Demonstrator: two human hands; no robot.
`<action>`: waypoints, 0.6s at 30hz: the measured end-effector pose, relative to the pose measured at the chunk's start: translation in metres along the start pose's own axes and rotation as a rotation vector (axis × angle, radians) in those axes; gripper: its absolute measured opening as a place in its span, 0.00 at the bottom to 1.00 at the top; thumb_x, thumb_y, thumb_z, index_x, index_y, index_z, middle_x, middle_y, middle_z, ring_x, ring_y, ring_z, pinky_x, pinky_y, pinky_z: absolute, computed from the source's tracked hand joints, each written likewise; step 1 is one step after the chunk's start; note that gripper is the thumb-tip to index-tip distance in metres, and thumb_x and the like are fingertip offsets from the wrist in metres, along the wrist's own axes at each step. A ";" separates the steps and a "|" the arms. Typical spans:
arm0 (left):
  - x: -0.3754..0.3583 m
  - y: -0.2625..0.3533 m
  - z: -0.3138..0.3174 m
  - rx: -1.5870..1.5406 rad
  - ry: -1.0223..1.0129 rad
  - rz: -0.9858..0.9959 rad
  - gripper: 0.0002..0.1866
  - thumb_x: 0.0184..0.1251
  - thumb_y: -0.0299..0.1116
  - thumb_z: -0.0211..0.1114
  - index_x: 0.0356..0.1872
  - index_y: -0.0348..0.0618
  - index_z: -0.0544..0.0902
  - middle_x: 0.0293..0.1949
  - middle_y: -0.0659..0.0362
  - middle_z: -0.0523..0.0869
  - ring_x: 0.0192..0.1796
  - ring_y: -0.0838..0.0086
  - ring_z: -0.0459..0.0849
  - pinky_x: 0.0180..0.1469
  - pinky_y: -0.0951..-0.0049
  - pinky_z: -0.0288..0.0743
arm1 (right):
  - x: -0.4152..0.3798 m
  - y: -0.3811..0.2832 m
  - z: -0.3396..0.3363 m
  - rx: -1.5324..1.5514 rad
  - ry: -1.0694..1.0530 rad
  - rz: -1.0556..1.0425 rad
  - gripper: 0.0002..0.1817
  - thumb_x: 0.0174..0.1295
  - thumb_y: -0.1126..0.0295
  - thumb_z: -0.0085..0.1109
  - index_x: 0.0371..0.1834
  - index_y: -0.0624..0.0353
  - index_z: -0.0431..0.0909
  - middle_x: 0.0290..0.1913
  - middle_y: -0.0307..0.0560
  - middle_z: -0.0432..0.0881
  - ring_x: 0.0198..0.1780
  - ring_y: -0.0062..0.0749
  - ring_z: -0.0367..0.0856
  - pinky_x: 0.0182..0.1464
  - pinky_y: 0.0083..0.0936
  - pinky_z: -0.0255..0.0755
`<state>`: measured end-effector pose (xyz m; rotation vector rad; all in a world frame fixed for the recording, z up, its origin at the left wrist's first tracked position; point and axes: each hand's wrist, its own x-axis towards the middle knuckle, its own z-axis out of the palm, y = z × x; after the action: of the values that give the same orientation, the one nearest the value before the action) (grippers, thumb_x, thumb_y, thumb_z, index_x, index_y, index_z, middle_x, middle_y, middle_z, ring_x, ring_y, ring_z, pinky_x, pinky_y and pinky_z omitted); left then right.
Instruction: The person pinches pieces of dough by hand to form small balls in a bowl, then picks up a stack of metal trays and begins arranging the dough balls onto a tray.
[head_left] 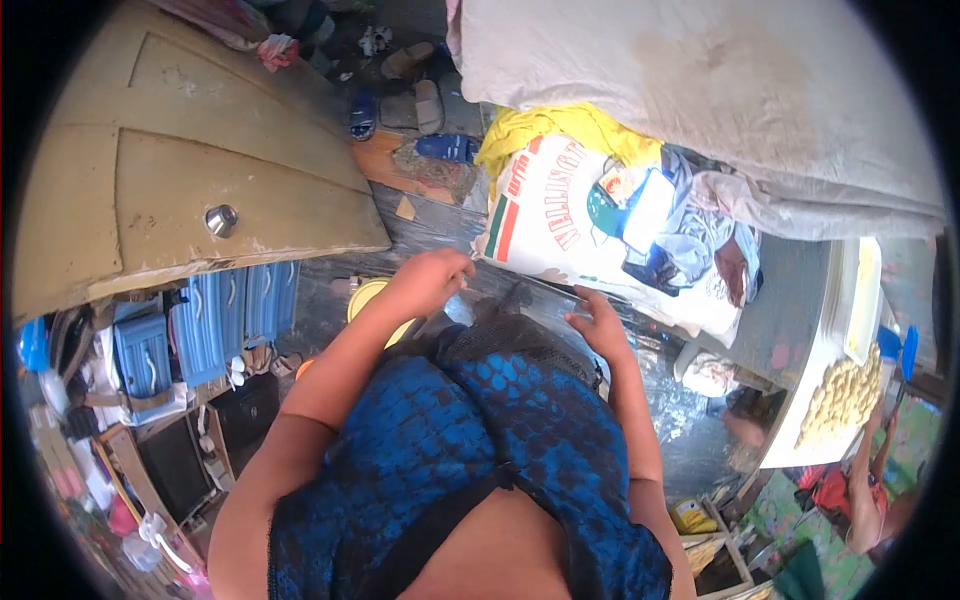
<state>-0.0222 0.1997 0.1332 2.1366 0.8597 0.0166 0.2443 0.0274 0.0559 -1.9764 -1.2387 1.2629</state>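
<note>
My left hand (pixel 432 283) is at the near left corner of a white printed sack (pixel 535 215), its fingers curled; whether it pinches the sack's edge is too small to tell. My right hand (pixel 598 325) is beside the sack's near edge, with thumb and fingers apart and nothing between them. On the sack lie grey and blue crumpled clothes (pixel 685 225), a bright glowing rectangle (pixel 648 210) and a small picture card (pixel 616 184). Yellow cloth (pixel 570 125) lies along its far side. Dark mesh fabric (pixel 510 335) is between my hands, against my body.
A wooden door (pixel 240 170) with a round knob stands at the left. Slippers (pixel 428 108) lie on the floor ahead. Blue drawers (pixel 205 325) are below the door. A white tray-like surface with yellowish pieces (pixel 845 395) and another person's arm (pixel 862 490) are at the right.
</note>
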 end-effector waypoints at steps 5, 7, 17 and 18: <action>0.007 0.014 -0.020 0.060 0.026 -0.020 0.07 0.56 0.30 0.60 0.33 0.40 0.78 0.32 0.51 0.81 0.37 0.57 0.79 0.39 0.61 0.71 | 0.032 -0.005 -0.020 0.003 -0.021 -0.010 0.28 0.53 0.66 0.61 0.58 0.62 0.66 0.56 0.51 0.72 0.52 0.41 0.74 0.53 0.33 0.68; 0.007 0.012 -0.026 0.057 0.069 -0.044 0.07 0.57 0.32 0.58 0.34 0.40 0.78 0.32 0.50 0.81 0.38 0.55 0.79 0.39 0.60 0.71 | 0.046 -0.010 -0.025 -0.015 -0.053 -0.018 0.28 0.53 0.65 0.61 0.57 0.62 0.67 0.56 0.51 0.72 0.52 0.41 0.74 0.53 0.32 0.68; 0.056 -0.053 -0.076 -0.039 0.006 -0.108 0.12 0.64 0.38 0.52 0.34 0.39 0.74 0.32 0.47 0.79 0.40 0.50 0.76 0.40 0.57 0.68 | 0.109 -0.067 -0.018 0.051 -0.126 -0.055 0.26 0.54 0.62 0.61 0.55 0.61 0.70 0.52 0.50 0.75 0.50 0.38 0.75 0.52 0.31 0.69; 0.068 -0.057 -0.084 -0.047 -0.027 -0.084 0.13 0.65 0.40 0.50 0.35 0.39 0.72 0.32 0.46 0.78 0.40 0.50 0.76 0.41 0.57 0.68 | 0.115 -0.075 -0.016 0.031 -0.127 -0.035 0.25 0.54 0.62 0.61 0.54 0.60 0.70 0.52 0.50 0.75 0.50 0.38 0.75 0.51 0.31 0.69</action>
<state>-0.0268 0.3219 0.1320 2.0513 0.9237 -0.0342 0.2447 0.1650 0.0697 -1.8695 -1.3003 1.3999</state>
